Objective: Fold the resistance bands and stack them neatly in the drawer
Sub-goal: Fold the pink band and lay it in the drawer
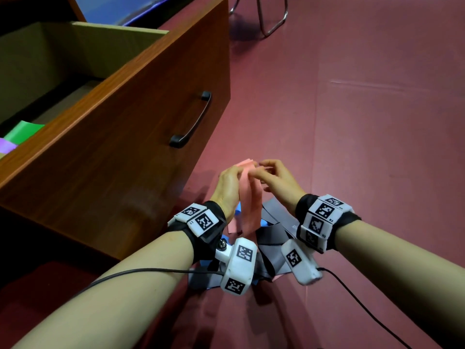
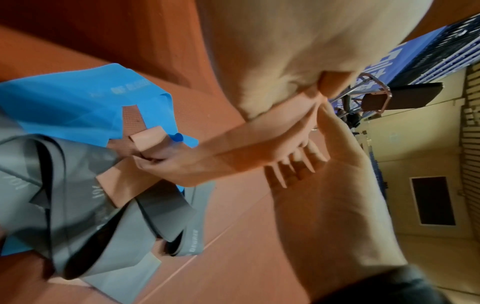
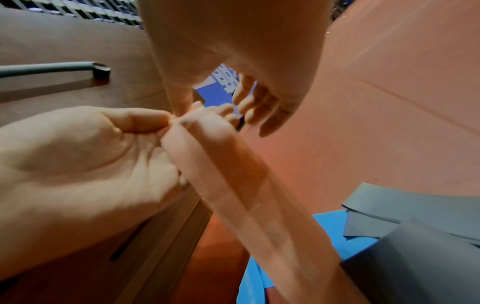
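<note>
Holding its top end up above the floor, both hands keep the pink band [image 1: 249,197] pinched in front of the open drawer [image 1: 120,127]. The left hand [image 1: 227,183] curls thumb and fingers onto the band's upper left edge; the right hand [image 1: 273,177] nips the top fold between thumb and forefinger, its other fingers loosely bent.

The head view alone shows the drawer's inside, where a green band [image 1: 24,132] and a purple band [image 1: 7,144] lie at the near left corner. It also shows the drawer handle [image 1: 192,122] and a metal chair leg [image 1: 269,18] farther back.

The right wrist view gives the grip up close: the left hand's thumb presses the folded band end [image 3: 187,123] against its fingers, and the doubled strip runs down and to the right.

The left wrist view shows the pile on the floor [image 2: 246,257] most fully: a blue band [image 2: 78,102] spread flat, a grey band [image 2: 91,216] looped and twisted over it, and the pink band's lower end [image 2: 122,181] lying among them.

The pink band's long axis is near upright, doubled lengthwise, its folded top pointing up and away from the person, its tail reaching down into the pile just right of the drawer front.
</note>
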